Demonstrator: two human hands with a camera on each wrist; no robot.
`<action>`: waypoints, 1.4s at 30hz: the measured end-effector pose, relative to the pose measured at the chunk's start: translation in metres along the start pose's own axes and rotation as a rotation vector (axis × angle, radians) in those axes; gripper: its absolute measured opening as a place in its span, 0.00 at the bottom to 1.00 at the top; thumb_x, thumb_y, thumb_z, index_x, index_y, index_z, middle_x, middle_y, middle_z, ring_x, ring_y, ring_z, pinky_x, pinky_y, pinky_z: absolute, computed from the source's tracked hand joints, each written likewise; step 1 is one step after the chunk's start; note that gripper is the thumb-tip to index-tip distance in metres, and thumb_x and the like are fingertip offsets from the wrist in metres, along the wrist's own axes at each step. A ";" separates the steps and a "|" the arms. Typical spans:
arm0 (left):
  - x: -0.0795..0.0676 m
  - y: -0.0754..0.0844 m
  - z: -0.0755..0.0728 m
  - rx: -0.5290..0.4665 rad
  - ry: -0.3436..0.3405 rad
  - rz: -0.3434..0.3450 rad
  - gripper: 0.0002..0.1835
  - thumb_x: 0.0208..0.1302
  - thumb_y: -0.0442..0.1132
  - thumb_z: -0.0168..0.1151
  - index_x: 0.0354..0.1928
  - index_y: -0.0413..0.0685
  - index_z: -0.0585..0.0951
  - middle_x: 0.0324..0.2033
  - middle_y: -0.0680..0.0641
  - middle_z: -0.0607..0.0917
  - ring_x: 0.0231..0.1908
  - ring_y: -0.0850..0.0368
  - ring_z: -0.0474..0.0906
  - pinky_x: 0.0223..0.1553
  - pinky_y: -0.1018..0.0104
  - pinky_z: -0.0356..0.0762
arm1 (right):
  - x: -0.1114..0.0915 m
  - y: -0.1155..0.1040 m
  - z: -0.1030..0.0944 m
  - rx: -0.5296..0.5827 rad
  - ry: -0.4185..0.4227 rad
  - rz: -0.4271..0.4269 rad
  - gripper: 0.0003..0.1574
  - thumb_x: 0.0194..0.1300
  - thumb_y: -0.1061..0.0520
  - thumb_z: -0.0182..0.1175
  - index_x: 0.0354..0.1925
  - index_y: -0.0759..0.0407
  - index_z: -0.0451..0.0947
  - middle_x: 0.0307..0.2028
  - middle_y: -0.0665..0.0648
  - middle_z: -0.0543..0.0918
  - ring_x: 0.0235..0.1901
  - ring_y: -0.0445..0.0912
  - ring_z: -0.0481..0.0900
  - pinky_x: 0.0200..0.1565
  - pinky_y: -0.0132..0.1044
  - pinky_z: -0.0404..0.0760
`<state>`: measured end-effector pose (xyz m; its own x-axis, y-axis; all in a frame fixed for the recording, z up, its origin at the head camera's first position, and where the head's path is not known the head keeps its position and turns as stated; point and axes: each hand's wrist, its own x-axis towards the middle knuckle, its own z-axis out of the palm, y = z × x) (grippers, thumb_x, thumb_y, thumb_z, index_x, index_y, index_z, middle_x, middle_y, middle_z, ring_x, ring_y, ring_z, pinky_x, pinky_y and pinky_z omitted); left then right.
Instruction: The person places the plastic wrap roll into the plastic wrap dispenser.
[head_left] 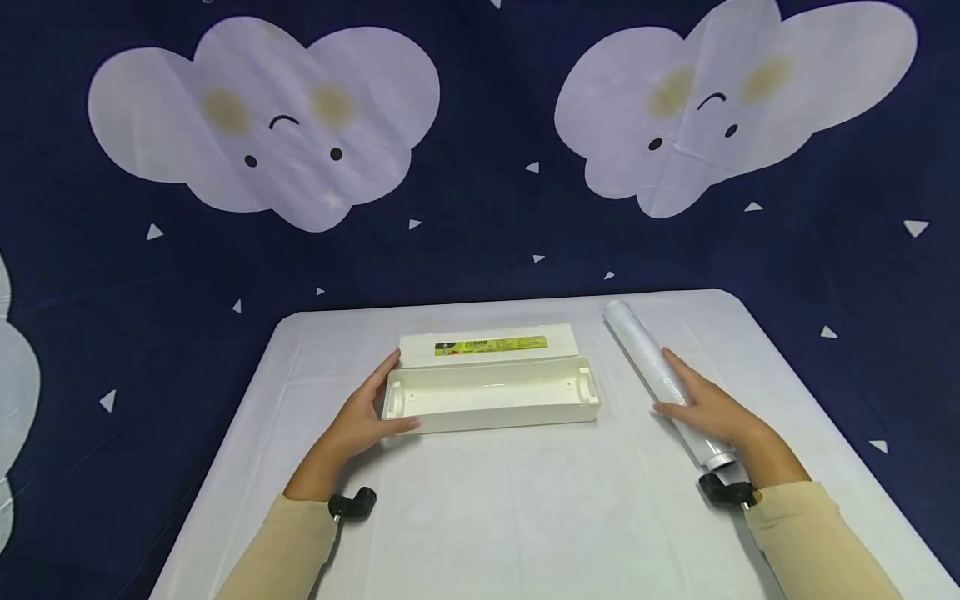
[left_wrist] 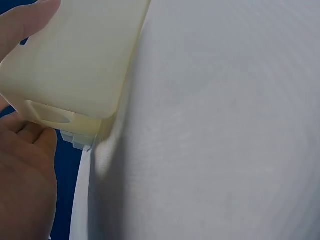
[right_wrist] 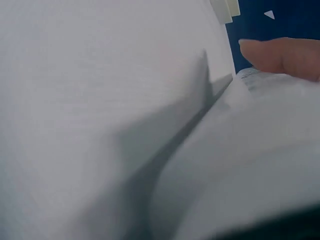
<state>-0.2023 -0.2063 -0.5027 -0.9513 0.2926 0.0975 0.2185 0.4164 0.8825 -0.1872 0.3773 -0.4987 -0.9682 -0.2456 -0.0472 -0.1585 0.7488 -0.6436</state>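
Observation:
A long cream plastic-wrap box (head_left: 510, 415) lies with its hinged lid (head_left: 562, 335) tipped back, showing a bare inside. My left hand (head_left: 352, 427) grips the box's left end, thumb at the front wall and fingers round the end and back. In the left wrist view, the box (left_wrist: 75, 65) fills the upper left beside the thumb. To the right, a roll of cling film (head_left: 639, 350) lies slantwise on the table. My right hand (head_left: 708, 410) holds its nearer half, thumb on the left side and fingers over the top. The right wrist view shows the roll (right_wrist: 250, 150) close up.
A white cloth covers the table (head_left: 510, 517). Behind it hangs a dark blue curtain (head_left: 480, 250) with clouds and small triangles. A yellow label (head_left: 491, 345) is stuck on the lid. Black wrist cameras (head_left: 354, 504) sit by both sleeves.

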 end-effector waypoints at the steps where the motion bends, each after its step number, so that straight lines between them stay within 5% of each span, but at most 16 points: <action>1: 0.000 -0.001 0.000 -0.005 0.001 0.003 0.68 0.46 0.46 0.90 0.85 0.62 0.54 0.81 0.45 0.57 0.79 0.46 0.50 0.77 0.43 0.46 | 0.000 0.000 0.000 0.001 0.007 -0.006 0.67 0.70 0.47 0.71 0.85 0.60 0.36 0.78 0.79 0.48 0.70 0.80 0.57 0.62 0.77 0.64; 15: 0.000 -0.009 0.002 -0.028 0.009 0.027 0.64 0.48 0.42 0.89 0.84 0.60 0.57 0.80 0.48 0.60 0.80 0.49 0.49 0.77 0.46 0.47 | -0.006 -0.006 0.004 0.023 0.127 -0.042 0.62 0.65 0.53 0.76 0.82 0.66 0.49 0.75 0.79 0.57 0.65 0.77 0.66 0.58 0.71 0.71; 34: 0.000 -0.008 0.002 -0.076 0.000 0.041 0.65 0.49 0.35 0.87 0.85 0.58 0.55 0.80 0.47 0.59 0.79 0.51 0.49 0.77 0.50 0.48 | -0.002 -0.005 0.000 -0.015 0.165 0.040 0.60 0.59 0.56 0.79 0.80 0.66 0.58 0.63 0.83 0.73 0.52 0.67 0.79 0.49 0.58 0.79; 42: -0.007 0.018 0.002 -0.087 -0.005 0.019 0.62 0.52 0.28 0.84 0.84 0.46 0.54 0.81 0.41 0.57 0.80 0.46 0.47 0.77 0.48 0.46 | -0.001 -0.007 0.002 -0.018 0.176 0.063 0.60 0.59 0.55 0.79 0.79 0.67 0.59 0.63 0.84 0.72 0.51 0.68 0.80 0.48 0.58 0.81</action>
<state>-0.1911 -0.1994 -0.4881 -0.9460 0.3039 0.1125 0.2164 0.3342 0.9173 -0.1847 0.3712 -0.4959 -0.9950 -0.0874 0.0484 -0.0983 0.7706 -0.6297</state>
